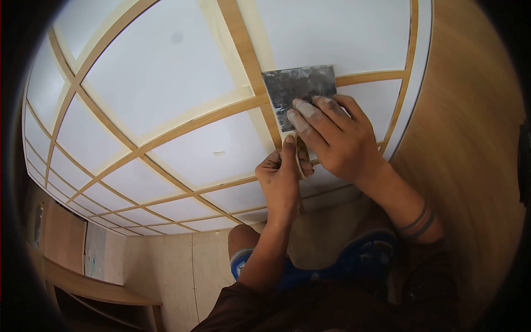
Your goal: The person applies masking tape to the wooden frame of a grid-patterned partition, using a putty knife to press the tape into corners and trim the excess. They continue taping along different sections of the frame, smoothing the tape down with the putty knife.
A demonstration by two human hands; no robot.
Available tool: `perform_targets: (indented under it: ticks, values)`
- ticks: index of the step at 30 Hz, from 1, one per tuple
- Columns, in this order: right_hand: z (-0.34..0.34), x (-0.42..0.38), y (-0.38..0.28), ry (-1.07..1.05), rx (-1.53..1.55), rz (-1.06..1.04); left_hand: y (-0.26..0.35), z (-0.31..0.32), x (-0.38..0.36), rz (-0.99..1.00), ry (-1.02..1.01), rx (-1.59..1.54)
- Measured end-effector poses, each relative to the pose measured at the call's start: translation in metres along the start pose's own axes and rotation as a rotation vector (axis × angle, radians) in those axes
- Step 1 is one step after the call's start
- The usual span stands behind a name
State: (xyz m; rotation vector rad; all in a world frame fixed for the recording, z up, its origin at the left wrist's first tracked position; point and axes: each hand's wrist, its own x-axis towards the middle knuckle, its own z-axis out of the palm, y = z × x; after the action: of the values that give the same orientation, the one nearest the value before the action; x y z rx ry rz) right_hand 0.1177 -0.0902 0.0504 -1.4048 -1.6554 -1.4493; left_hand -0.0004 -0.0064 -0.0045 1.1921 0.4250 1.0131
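My right hand (332,130), its fingers dusted white, presses a dark rectangular sheet (298,88) against the white panelled surface (166,61). The sheet is smeared with whitish dust and covers part of a wooden strip near a crossing. Just below it, my left hand (285,169) is closed on a roll of tape (301,155), seen partly edge-on between thumb and fingers. Pale tape bands (227,44) run along the wooden strips (199,119) that divide the white panels.
A brown wooden surface (464,138) rises at the right. Pale boards (177,265) form the floor below. A curved wooden shelf or bench (99,285) stands at the lower left. My knees in blue shorts (321,265) are close under my arms.
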Motion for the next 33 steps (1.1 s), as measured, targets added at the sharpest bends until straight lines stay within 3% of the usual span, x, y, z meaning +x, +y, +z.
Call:
perform_targets:
  ticks: [26,33]
  values:
    - [-0.013,0.0,-0.005,-0.042,0.041,-0.026,-0.003,-0.008,-0.009,0.037,-0.082,-0.041]
    - [-0.017,0.008,0.002,0.004,0.051,-0.001,0.01,0.003,-0.015,0.036,-0.006,-0.045]
